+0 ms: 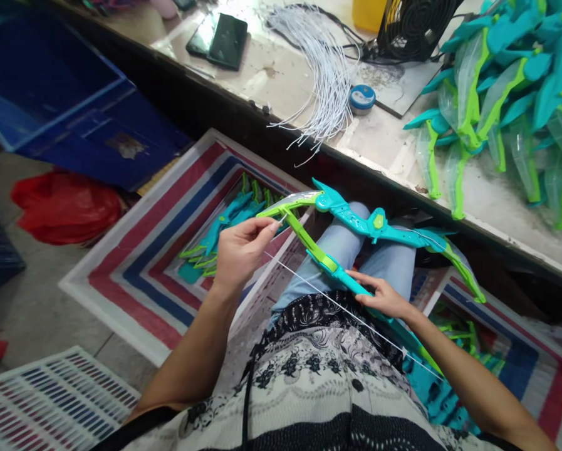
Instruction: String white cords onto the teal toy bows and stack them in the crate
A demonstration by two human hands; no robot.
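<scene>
A teal and green toy bow (330, 263) lies slanted across my lap, with a white string (327, 299) running along its near side. My right hand (379, 294) grips it around its teal middle. My left hand (243, 247) is closed in a pinch on the string's end, right at the bow's green upper tip. A second toy bow (356, 216), with a clear plastic piece on its limb, rests over my knees just beyond the first. Its left tip comes close to my left fingers.
On the bench are a bundle of white strings (325, 75), a blue round tin (362, 98), dark phones (227, 41), a black fan (415, 28) and piled teal-green bows (478, 94). Striped lined crates (135, 275) holding bows flank my legs. A blue bin (97, 131) stands left.
</scene>
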